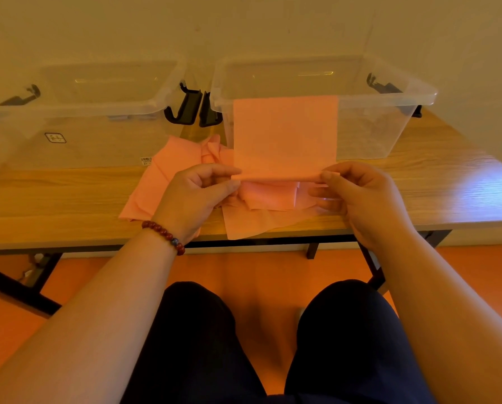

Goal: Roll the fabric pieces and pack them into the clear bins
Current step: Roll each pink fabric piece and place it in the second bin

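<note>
Table (54,196) under clear bins (375,132), cream wall (244,24), orange floor (238,269).

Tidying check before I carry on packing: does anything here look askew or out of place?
Only the loose fabric pile: it lies crumpled, and one piece overhangs the table's front edge and might slip off. The left bin and right bin stand upright; the left hand and right hand pinch the held piece level.

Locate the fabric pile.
Head view, centre: the pile lies on the table at its front edge, before the gap between the left bin and right bin, partly hidden by the held piece.
</note>
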Action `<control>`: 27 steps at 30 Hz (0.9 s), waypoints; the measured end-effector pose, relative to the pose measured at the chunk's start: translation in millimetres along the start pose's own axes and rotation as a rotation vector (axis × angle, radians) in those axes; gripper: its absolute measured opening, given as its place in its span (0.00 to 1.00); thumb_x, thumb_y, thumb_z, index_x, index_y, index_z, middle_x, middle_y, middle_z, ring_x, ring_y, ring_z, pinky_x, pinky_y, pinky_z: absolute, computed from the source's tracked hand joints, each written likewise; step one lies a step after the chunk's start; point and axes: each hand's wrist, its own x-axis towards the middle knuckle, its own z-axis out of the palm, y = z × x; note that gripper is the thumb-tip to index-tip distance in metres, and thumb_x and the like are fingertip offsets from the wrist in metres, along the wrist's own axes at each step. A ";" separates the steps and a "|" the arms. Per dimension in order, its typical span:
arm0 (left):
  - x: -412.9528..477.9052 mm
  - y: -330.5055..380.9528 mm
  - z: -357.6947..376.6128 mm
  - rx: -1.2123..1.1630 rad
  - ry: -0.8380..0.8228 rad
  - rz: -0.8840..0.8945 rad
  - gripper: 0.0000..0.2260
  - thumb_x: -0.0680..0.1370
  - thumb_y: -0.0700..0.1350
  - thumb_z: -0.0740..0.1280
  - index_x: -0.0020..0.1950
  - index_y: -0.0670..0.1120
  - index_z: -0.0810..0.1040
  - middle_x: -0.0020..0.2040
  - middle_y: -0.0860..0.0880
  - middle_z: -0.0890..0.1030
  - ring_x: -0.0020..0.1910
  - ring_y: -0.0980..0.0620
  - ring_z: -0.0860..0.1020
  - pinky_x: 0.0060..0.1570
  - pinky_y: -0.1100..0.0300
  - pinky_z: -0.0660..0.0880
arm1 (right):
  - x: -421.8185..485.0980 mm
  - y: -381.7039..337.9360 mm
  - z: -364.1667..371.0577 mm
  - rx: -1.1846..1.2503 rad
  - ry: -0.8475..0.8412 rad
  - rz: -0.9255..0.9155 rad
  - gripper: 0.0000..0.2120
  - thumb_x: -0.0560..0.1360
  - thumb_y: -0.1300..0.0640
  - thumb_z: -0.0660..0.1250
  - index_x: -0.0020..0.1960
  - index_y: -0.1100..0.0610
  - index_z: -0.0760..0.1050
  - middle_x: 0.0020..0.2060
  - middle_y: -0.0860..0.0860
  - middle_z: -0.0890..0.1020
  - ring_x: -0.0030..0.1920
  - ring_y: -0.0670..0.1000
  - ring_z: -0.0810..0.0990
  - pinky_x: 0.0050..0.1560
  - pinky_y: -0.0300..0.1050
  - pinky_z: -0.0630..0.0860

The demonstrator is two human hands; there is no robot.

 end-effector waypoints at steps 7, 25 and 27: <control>2.3 -1.9 1.3 0.050 0.007 -0.002 0.06 0.77 0.39 0.67 0.46 0.49 0.82 0.37 0.52 0.84 0.40 0.53 0.82 0.45 0.60 0.81 | 0.4 0.3 -0.5 0.010 0.004 -0.020 0.05 0.79 0.62 0.65 0.49 0.54 0.78 0.37 0.51 0.83 0.38 0.48 0.83 0.37 0.40 0.80; -1.3 1.7 1.5 0.021 -0.014 0.004 0.07 0.75 0.36 0.68 0.46 0.48 0.81 0.35 0.51 0.84 0.36 0.57 0.81 0.41 0.65 0.80 | 0.5 2.0 -1.2 -0.011 0.001 -0.006 0.03 0.78 0.62 0.67 0.48 0.55 0.78 0.37 0.50 0.84 0.40 0.49 0.85 0.42 0.44 0.81; -1.2 1.8 2.6 0.030 -0.004 0.019 0.07 0.76 0.36 0.67 0.46 0.48 0.81 0.36 0.51 0.83 0.35 0.58 0.81 0.39 0.66 0.79 | 1.0 2.3 -1.5 0.002 -0.003 -0.012 0.04 0.78 0.62 0.67 0.49 0.54 0.77 0.36 0.50 0.84 0.39 0.50 0.84 0.41 0.45 0.81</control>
